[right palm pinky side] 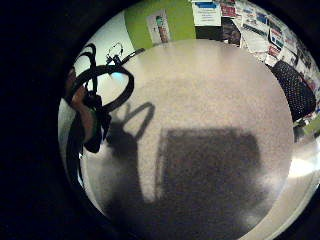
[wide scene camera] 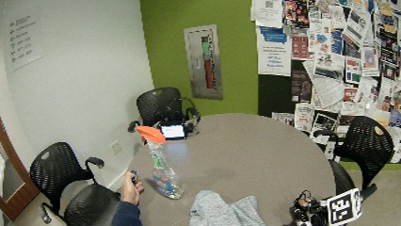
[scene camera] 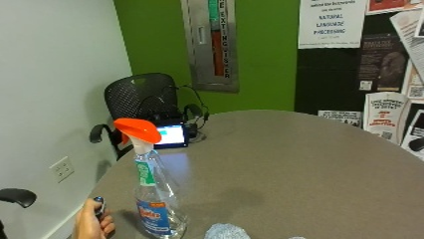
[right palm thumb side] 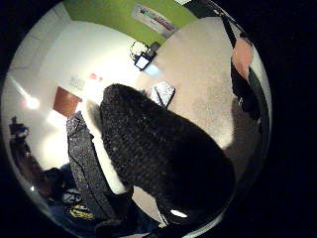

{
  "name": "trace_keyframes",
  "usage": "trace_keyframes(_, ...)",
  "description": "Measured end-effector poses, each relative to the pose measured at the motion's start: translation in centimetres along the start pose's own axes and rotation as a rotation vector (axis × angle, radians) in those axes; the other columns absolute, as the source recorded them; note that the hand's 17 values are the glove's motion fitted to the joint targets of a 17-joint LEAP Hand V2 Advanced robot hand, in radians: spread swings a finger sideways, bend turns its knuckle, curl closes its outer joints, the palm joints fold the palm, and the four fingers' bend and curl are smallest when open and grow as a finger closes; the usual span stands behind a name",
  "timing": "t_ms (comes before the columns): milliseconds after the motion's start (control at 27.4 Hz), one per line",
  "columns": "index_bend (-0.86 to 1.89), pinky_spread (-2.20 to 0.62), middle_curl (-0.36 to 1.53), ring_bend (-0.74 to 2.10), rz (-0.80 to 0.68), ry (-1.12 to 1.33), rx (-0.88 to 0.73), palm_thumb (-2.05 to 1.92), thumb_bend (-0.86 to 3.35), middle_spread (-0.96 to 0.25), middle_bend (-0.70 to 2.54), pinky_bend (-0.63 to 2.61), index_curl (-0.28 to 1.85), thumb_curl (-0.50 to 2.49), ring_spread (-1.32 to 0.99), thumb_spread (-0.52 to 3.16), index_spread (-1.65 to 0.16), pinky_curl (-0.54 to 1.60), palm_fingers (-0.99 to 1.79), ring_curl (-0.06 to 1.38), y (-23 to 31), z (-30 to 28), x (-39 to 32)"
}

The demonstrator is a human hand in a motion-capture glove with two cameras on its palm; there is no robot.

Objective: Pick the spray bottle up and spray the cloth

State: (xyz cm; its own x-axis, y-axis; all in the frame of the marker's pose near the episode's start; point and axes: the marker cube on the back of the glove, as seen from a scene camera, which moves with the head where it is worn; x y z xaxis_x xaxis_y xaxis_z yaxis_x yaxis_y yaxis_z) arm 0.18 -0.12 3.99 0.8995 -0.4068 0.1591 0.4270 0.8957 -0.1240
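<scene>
Spray bottle (wide scene camera: 164, 169) upright beside cloth (wide scene camera: 222, 211) — well apart from right hand (wide scene camera: 313, 209), fingers unreadable

Gloved right hand (wide scene camera: 308, 207) low at table edge, bare hand (wide scene camera: 132, 187) apart.

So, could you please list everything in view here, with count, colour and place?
Spray bottle: one, clear with an orange spray head, upright on the table near its edge.
Cloth: one, grey, crumpled on the table beside the bottle.
Table: one, grey-brown, round, mid-room.
Small screen device: one, black with a lit screen, at the table's far edge.
Chairs: four, black mesh, around the table.
Posters: many, mixed colours, on the wall.
Bare hand: one, at the table edge beside the bottle, holding a small dark object.
Gloved right hand: one, black, over the table edge beyond the cloth.
</scene>
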Motion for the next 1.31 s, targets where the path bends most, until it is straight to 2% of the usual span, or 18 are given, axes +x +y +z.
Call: trace_keyframes(1313,0.15,-0.28,0.50,0.60,-0.047,0.009,-0.003,0.06,-0.01,-0.07,0.43,0.59,0.39,0.22,-0.12,1.21,-0.20,0.46,1.25,0.48,-2.2,-0.3,-1.4)
